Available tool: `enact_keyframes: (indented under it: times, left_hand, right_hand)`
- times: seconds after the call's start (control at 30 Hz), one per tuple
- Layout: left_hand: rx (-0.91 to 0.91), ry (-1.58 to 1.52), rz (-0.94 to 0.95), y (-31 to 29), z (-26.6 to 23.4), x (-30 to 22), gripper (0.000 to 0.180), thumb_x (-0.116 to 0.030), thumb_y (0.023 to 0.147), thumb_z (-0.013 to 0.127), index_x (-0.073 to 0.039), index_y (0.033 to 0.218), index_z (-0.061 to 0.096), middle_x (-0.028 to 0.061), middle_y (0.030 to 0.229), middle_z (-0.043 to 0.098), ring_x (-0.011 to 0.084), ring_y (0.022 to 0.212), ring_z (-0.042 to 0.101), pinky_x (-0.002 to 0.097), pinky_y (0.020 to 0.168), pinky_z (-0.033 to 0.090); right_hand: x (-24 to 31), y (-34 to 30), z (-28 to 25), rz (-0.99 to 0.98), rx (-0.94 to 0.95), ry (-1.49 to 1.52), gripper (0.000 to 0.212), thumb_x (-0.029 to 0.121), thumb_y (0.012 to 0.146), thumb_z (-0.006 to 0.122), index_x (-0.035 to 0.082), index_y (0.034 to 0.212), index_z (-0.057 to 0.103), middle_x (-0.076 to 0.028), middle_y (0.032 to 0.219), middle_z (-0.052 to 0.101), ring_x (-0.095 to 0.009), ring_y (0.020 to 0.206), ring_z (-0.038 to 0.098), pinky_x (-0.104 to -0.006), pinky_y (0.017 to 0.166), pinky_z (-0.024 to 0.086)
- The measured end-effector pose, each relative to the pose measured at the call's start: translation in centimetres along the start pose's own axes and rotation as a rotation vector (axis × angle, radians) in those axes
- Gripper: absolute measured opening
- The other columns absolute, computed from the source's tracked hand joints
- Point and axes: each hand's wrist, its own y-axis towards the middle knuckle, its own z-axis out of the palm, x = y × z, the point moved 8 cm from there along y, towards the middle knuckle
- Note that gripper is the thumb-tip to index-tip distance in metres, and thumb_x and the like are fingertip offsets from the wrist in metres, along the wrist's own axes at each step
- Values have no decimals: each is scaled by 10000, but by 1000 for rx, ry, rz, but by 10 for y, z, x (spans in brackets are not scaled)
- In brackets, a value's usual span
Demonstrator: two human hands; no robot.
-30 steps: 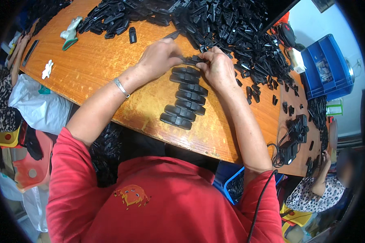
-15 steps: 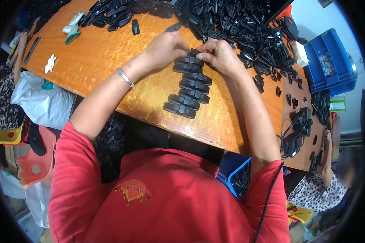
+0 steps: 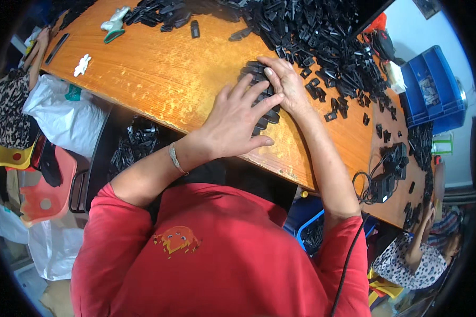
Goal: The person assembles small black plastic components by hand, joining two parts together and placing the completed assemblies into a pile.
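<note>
A row of black plastic clip-like parts [image 3: 272,115] lies on the wooden table in front of me, partly hidden by my hands. My left hand [image 3: 237,113] is over the row, palm down, with its fingers spread across the parts and its thumb apart near the table edge. At the row's far right side, my right hand [image 3: 290,87] has its index finger and thumb bent about the end parts. Its other fingers are mostly hidden.
A large heap of black parts [image 3: 301,31] covers the far side of the table [image 3: 158,79]. A white glove [image 3: 113,24] lies at far left. Black power adapters with cables [image 3: 383,185] and a blue bin [image 3: 433,90] are on the right. Co-workers sit at both sides.
My left hand has moved from the row's far end toward me, and its fingers have spread over the parts. The right hand has shifted slightly nearer and now covers more of the row.
</note>
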Motion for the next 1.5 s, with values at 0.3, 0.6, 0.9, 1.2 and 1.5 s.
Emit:
enact_keyframes:
  times: [0.3, 0.6, 0.9, 1.2, 1.5]
  left_hand:
    - [-43, 74, -5, -93, -77, 73, 628, -283, 837, 845, -129, 1402, 620, 108, 1574, 584, 318, 1433, 564, 531, 1197, 399]
    - [-160, 274, -144, -264, -171, 130, 251, -206, 926, 789, -66, 1118, 711, 120, 1236, 744, 333, 1178, 697, 500, 1113, 464]
    - [-395, 206, -405, -328, -158, 155, 64, -64, 879, 723, -33, 842, 681, 121, 897, 745, 326, 866, 733, 414, 813, 546]
    - [-483, 183, -139, -147, -159, 135, 123, -89, 966, 722, -10, 1059, 711, 150, 1042, 732, 336, 998, 710, 428, 910, 550]
    - [-604, 343, -513, 27, -146, 313, 719, -446, 1029, 640, -83, 1622, 459, 248, 1651, 433, 442, 1541, 380, 570, 1238, 370]
  right_hand:
    - [97, 19, 88, 20, -67, -95, 334, 241, 1079, 628, 83, 1361, 709, -215, 1276, 713, -418, 1221, 643, -513, 1042, 506]
    - [251, -5, 167, -266, 119, 139, 370, 298, 990, 743, 88, 1295, 757, -176, 1259, 721, -381, 1227, 657, -510, 1057, 507]
    - [193, -11, 73, -191, 45, 81, 319, 198, 976, 758, 38, 1253, 749, -170, 1221, 718, -379, 1169, 676, -453, 1033, 538]
    - [30, -47, -71, 78, -193, -572, 367, 130, 958, 767, 46, 1313, 722, -149, 1345, 659, -360, 1241, 602, -470, 1049, 485]
    - [-28, -61, -75, 350, -134, -560, 421, 146, 954, 783, 48, 1354, 701, -200, 1387, 627, -392, 1306, 591, -482, 1083, 494]
